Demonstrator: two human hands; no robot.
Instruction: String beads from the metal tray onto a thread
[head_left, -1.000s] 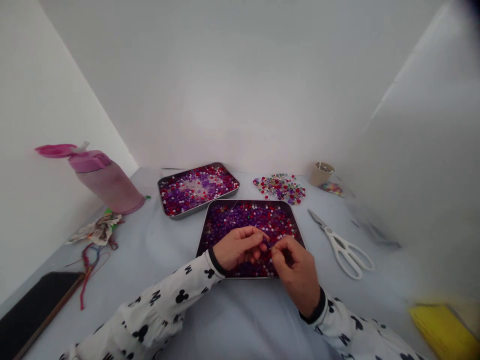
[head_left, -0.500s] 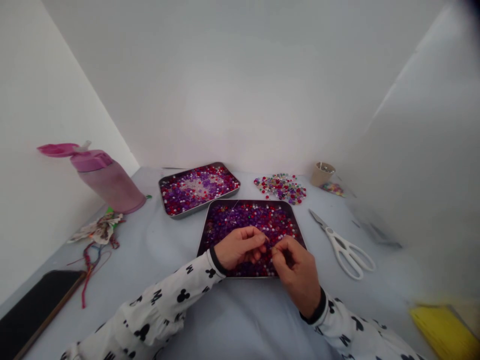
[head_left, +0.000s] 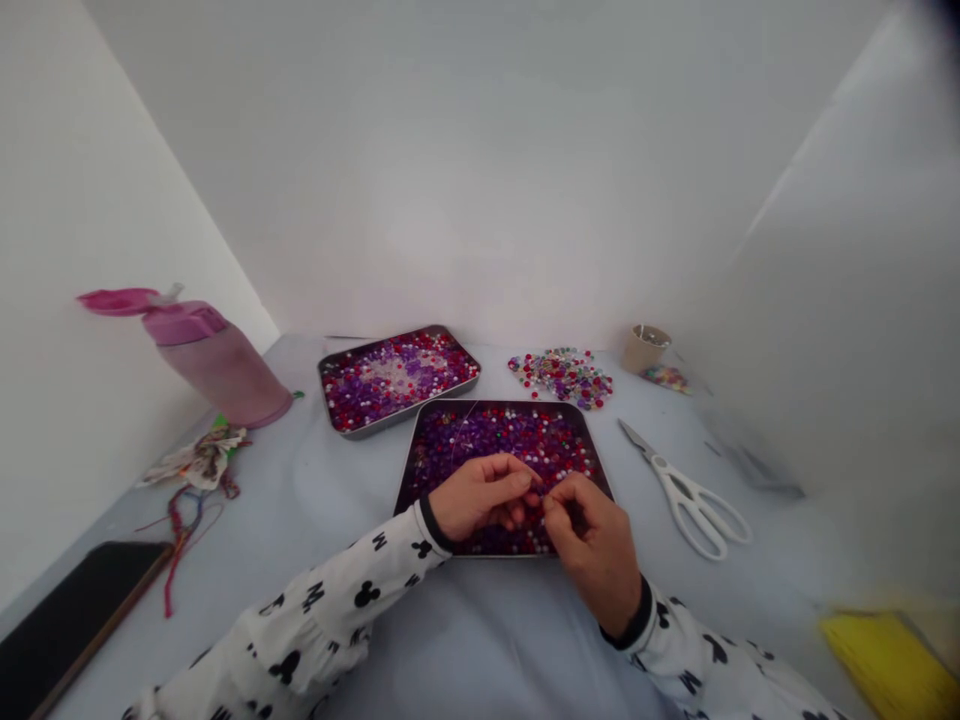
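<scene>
Pale walls (head_left: pixel 450 200) surround a blue-grey worktop (head_left: pixel 322 520), where a shallow, dark-lined tray (head_left: pixel 510 555) holds glossy purple, red and white beads (head_left: pixel 487 435), a fine thread (head_left: pixel 459 428) curving over them. Above it, the left hand (head_left: pixel 484 492) and right hand (head_left: pixel 592 535) each pinch narrowly, nearly touching; anything held is too small to tell.

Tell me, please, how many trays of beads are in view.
2: the near tray lies beneath the left hand, and the far tray sits behind that one, towards the left.
</scene>
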